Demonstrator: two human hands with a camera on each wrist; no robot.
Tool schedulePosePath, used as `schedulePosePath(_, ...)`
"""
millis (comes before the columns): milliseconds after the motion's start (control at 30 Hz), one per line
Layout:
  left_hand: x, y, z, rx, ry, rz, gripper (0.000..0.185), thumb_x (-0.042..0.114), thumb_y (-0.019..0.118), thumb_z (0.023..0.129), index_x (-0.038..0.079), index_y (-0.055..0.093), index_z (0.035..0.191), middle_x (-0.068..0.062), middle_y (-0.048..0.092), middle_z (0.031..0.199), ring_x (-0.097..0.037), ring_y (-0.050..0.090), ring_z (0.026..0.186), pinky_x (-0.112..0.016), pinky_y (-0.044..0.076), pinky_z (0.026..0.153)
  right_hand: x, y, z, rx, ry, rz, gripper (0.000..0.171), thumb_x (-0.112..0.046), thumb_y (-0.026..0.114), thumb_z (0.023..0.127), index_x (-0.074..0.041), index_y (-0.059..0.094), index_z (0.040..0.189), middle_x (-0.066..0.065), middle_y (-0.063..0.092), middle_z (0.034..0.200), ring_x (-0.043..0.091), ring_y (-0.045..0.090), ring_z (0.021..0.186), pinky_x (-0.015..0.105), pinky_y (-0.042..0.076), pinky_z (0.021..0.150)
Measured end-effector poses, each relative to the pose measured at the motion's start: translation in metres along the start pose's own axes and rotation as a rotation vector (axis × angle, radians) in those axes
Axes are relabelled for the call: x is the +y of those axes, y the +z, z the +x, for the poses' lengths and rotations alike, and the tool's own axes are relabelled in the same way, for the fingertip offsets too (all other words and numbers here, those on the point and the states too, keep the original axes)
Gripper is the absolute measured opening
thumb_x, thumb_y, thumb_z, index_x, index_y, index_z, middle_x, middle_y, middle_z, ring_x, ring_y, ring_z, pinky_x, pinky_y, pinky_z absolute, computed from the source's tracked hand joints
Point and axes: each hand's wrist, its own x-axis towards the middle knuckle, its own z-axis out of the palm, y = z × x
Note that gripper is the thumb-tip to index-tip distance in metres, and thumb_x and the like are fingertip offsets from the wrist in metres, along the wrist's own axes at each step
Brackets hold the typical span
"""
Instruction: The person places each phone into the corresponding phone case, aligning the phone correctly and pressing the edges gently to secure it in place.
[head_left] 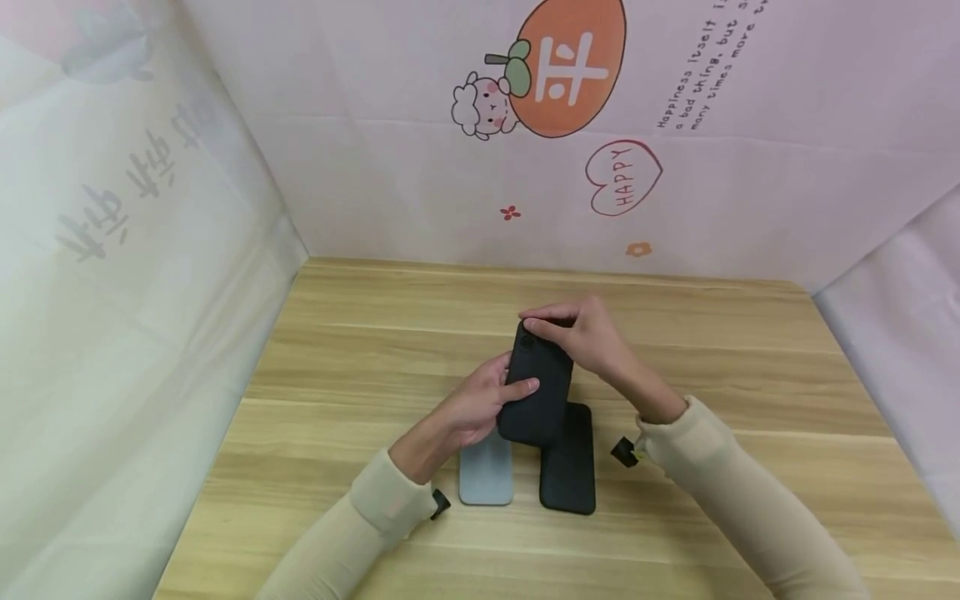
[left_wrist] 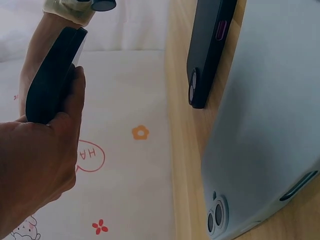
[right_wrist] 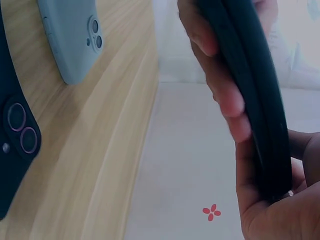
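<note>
Above the middle of the wooden table [head_left: 360, 350], in the head view, both hands hold one black phone [head_left: 536, 387] in its case. The left hand [head_left: 480, 408] curls round the near end, thumb across the back; the right hand [head_left: 588, 337] pinches the far end by the camera corner. A grey phone case [head_left: 486, 475] and a second black phone [head_left: 570, 467] lie flat just beneath, side by side.

From the left wrist, the left hand [left_wrist: 37, 170] grips the dark phone [left_wrist: 52, 75] edge-on; the grey case [left_wrist: 265, 125] and the other black phone [left_wrist: 207, 50] rest on the wood.

From the right wrist, the right hand's fingers [right_wrist: 220, 90] wrap the phone's [right_wrist: 255, 90] rim, which looks like two layers pressed together.

To work the case well, it probably pays to keep the near end steady and move the corner grip gradually along the rim rather than bending one corner hard.
</note>
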Motion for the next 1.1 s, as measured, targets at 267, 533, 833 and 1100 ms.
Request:
schedulePosePath(267,-0.001,-0.001,0.001,0.001,-0.005,-0.005,0.051,0.002,0.047,0.112,0.002,0.033,0.161,-0.023,0.055,0.150,-0.021,0.066,0.122,-0.036,0.059,0.101,0.002,0.003,-0.003,0.003,0.033,0.026,0.021,-0.018,0.077,0.099,-0.011,0.082,0.119,0.010,0.079,0.118,0.024,0.074,0.113,0.019,0.058,0.086)
schedulePosePath(533,-0.003,-0.002,0.002,0.006,0.004,-0.003,0.051,0.001,0.049,0.111,0.002,0.034,0.160,-0.024,0.056,0.150,-0.025,0.066,0.126,-0.038,0.059,0.101,0.006,0.006,-0.005,0.010,0.011,0.042,0.023,-0.017,0.076,0.100,-0.008,0.081,0.121,0.009,0.078,0.121,0.024,0.072,0.117,0.017,0.056,0.090)
schedulePosePath(833,-0.004,0.000,0.003,0.039,0.016,-0.002,0.049,0.000,0.050,0.110,0.000,0.038,0.157,-0.025,0.059,0.145,-0.025,0.069,0.119,-0.037,0.061,0.097,0.015,0.009,-0.009,0.037,-0.007,0.079,0.024,-0.020,0.071,0.104,-0.011,0.080,0.124,0.006,0.077,0.125,0.022,0.071,0.120,0.017,0.055,0.094)
schedulePosePath(1100,-0.005,-0.001,0.003,0.087,0.016,0.001,0.048,-0.001,0.052,0.110,0.000,0.039,0.156,-0.026,0.061,0.143,-0.027,0.069,0.121,-0.041,0.060,0.098,0.017,0.006,-0.011,0.003,0.028,0.128,0.026,-0.018,0.068,0.106,-0.009,0.077,0.129,0.009,0.075,0.130,0.025,0.069,0.124,0.020,0.055,0.096)
